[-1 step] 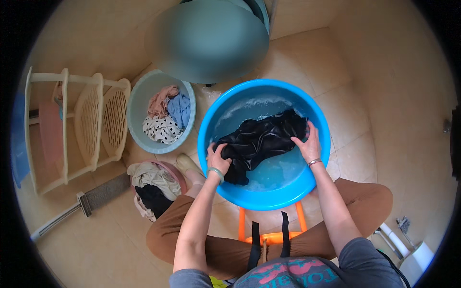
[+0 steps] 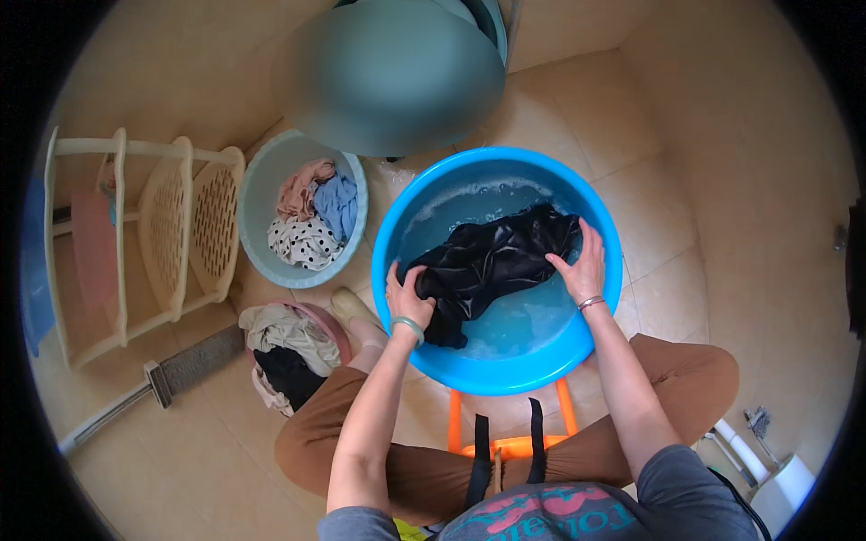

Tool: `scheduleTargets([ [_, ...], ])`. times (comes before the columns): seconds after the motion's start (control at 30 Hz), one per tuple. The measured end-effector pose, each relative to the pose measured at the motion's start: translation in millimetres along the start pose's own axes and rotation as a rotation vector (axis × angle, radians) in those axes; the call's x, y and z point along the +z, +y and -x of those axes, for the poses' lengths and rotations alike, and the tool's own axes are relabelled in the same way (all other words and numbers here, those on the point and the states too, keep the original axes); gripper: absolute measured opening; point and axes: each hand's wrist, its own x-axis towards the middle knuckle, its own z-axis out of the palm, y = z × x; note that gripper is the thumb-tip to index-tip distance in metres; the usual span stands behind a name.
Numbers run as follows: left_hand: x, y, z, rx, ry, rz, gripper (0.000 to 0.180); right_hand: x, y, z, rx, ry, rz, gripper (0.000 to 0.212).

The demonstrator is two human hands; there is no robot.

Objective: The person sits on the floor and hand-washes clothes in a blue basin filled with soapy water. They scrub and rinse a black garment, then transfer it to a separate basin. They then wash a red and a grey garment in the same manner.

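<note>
A wet black garment stretches across a large bright blue basin, half sunk in cloudy, sudsy water. My left hand, with a pale green bangle at its wrist, grips the garment's near left end by the basin's left wall. At the far right end, my right hand has its thumb on top of the cloth and its fingers round the edge beside the right wall. One flap of the cloth hangs down into the water near my left hand. The tips of some fingers are hidden.
Left of the basin stands a pale green tub of pink, blue and polka-dot clothes. Nearer me, a pink basin holds white and black laundry. A cream rack, a mop and an orange stool are around. A blurred rounded shape fills the top.
My right fingers have shifted slightly upward at the garment's end. Otherwise the hands, the cloth and the basin look the same.
</note>
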Motion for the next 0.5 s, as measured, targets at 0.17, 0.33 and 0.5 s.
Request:
scheduleTargets([
  [0.17, -1, 91, -1, 0.445, 0.100, -0.155, 0.065, 40, -10, -26, -0.364, -0.214, 0.346, 0.089],
  [0.33, 64, 52, -15, 0.558, -0.199, -0.480, 0.062, 73, -2, -34, -0.486, -0.340, 0.495, 0.079],
  [0.5, 102, 27, -39, 0.508, -0.162, -0.481, 0.054, 105, 9, -39, -0.510, -0.285, 0.511, 0.071],
])
